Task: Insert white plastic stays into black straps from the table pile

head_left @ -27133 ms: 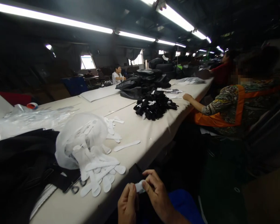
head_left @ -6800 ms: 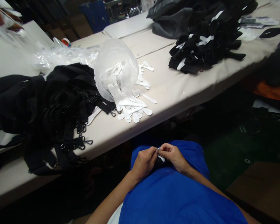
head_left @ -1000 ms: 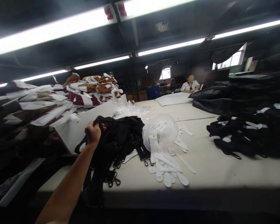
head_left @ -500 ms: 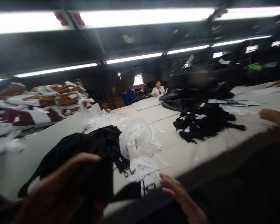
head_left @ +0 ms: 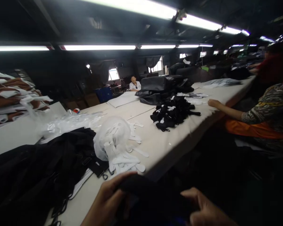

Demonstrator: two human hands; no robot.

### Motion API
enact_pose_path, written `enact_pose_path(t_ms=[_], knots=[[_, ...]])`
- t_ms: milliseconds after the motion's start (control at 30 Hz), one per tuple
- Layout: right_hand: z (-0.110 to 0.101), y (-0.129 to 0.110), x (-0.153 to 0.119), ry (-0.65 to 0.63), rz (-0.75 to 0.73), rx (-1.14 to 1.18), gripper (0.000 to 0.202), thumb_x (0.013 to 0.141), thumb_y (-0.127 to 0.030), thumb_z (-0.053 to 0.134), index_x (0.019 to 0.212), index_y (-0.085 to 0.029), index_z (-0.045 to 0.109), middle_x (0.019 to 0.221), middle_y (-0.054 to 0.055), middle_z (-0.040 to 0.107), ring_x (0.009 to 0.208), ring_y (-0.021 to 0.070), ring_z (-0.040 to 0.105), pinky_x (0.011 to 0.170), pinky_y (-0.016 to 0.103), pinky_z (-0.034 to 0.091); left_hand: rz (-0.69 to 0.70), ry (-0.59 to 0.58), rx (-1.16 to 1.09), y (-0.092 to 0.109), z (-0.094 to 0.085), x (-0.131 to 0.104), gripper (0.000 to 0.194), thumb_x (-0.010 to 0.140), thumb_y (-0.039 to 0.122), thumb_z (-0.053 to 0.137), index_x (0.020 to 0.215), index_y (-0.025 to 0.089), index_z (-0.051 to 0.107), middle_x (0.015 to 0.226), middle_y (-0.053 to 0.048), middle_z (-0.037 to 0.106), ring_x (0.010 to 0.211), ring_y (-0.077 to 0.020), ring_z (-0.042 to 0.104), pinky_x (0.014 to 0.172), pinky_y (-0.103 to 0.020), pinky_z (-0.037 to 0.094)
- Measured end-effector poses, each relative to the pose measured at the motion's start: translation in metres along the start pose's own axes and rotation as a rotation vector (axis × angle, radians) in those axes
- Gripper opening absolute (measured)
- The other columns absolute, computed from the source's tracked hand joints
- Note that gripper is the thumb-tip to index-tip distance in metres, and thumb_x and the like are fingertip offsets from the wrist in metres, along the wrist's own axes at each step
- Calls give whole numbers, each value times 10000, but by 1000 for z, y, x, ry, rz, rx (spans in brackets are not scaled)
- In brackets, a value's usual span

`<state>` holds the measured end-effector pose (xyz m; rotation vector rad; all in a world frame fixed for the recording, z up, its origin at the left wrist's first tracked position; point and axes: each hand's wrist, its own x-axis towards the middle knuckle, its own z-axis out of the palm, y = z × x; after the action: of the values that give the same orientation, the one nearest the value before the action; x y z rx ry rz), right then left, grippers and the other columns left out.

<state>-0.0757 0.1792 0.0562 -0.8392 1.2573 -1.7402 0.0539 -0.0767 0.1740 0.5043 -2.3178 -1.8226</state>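
My left hand and my right hand both grip a black strap at the bottom of the view, just off the table's near edge. A heap of black straps with metal clips lies on the table to the left. Beside it a clear plastic bag spills several white toothed plastic strips onto the cream table.
A pile of black straps bound with white strips sits farther along the table, with black bags behind. A person in a patterned and orange top sits at right, arm on the table. Brown and white bundles are stacked at left.
My left hand pulled a black strap off the heap and brought it down to the table edge; my right hand has come up and taken hold of it too. The view swung right.
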Motion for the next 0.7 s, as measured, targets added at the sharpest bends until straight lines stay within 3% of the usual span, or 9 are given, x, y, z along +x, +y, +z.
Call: enact_pose_path(t_ms=[67, 133, 233, 367, 500, 700], knots=[[-15, -10, -2, 83, 6, 247, 498, 777, -563, 758, 1018, -133, 694, 438, -60, 478, 381, 75, 415, 485, 214, 446, -16, 50, -121, -10, 5, 21, 421, 837, 440, 663, 1162, 174, 670, 601, 3, 610, 492, -120, 557, 494, -208, 450], [-25, -21, 3, 165, 7, 353, 346, 803, -444, 781, 857, -111, 700, 494, -41, 500, 444, 63, 442, 599, 213, 514, -53, 76, -307, -28, 19, 44, 414, 796, 366, 717, 1161, 182, 651, 718, -15, 669, 602, -131, 625, 580, -209, 499], [-40, -32, 18, 305, -6, 601, 253, 793, -314, 791, 931, -117, 714, 623, -45, 530, 558, 61, 497, 727, 187, 558, -248, 61, -614, -56, 53, 67, 396, 759, 208, 717, 1142, 183, 619, 867, -46, 701, 754, -160, 687, 710, -250, 554], [-54, -33, 24, 432, -4, 743, 183, 849, -214, 685, 1007, -121, 699, 705, -42, 546, 632, 56, 531, 835, 167, 559, -405, 36, -787, -76, 88, 75, 321, 808, 128, 634, 1125, 154, 591, 869, -72, 706, 766, -172, 703, 725, -271, 572], [-54, -24, 16, 447, 38, 707, 234, 838, -219, 699, 1049, -119, 694, 742, -28, 569, 654, 69, 543, 762, 188, 582, -452, -26, -895, -83, 96, 78, 217, 906, 142, 531, 1107, 99, 599, 876, -107, 705, 783, -177, 706, 765, -282, 582], [-35, 1, 17, 307, 95, 613, 248, 850, -311, 733, 1024, -139, 696, 705, -22, 566, 608, 72, 525, 629, 184, 552, -481, -26, -967, -80, 92, 80, 231, 967, 212, 457, 1094, 80, 598, 865, -105, 691, 782, -175, 696, 780, -287, 575]])
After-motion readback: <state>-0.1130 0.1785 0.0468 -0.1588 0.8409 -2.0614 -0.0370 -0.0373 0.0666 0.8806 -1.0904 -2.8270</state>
